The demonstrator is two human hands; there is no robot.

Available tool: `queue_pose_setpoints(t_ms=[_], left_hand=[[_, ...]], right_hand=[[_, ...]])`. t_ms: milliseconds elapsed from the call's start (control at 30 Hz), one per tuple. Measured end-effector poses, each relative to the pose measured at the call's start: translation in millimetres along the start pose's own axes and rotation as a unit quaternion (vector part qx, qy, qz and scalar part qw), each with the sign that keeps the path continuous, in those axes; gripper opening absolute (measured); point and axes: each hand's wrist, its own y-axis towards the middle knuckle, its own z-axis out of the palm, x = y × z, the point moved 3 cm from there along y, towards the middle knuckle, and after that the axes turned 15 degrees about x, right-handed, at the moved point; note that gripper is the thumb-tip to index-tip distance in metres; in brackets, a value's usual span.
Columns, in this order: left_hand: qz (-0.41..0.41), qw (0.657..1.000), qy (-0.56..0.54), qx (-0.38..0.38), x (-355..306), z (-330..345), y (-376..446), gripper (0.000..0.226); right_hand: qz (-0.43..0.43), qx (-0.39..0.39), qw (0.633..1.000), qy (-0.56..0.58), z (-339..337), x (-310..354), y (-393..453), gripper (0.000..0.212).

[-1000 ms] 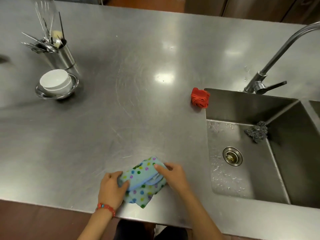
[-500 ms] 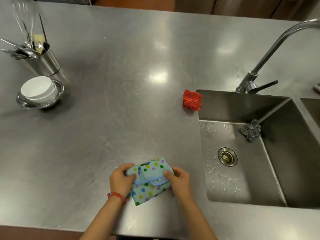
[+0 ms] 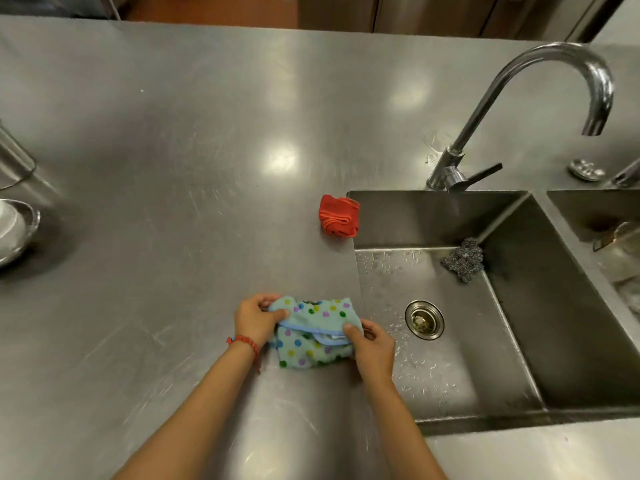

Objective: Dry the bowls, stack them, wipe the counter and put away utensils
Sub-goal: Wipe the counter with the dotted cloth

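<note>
Bowls (image 3: 14, 230) cut off at left edge.

1. Wide bare counter (image 3: 173, 140) lies open to the left and far side.
2. A folded red cloth (image 3: 338, 216) sits at the sink's far-left corner.
3. The sink (image 3: 519, 306) drops away on the right; a scourer (image 3: 464, 259) sits in its far corner.
4. The faucet (image 3: 540, 98) arches above.
5. Bowls (image 3: 14, 230) crowd the left edge.

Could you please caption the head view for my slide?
Both hands, left and right, fold a dotted cloth beside the sink.
</note>
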Motion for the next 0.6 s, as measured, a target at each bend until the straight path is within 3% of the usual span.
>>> queue_pose_setpoints(t_ms=[367,500,600], left_hand=[[0.055,0.997,0.039,-0.033,-51.4,27.1,86.2,0.03],[0.076,0.994,0.068,-0.028,-48.8,23.5,76.4,0.035],[0.091,0.99,0.109,-0.016,-37.2,10.3,49.3,0.038]], right_hand=[[-0.055,-0.077,0.995,0.011,-4.9,40.1,86.3,0.013],[-0.057,-0.066,0.991,-0.1,-7.2,44.6,74.7,0.021],[-0.067,-0.097,0.962,-0.248,-11.8,47.8,51.5,0.029]])
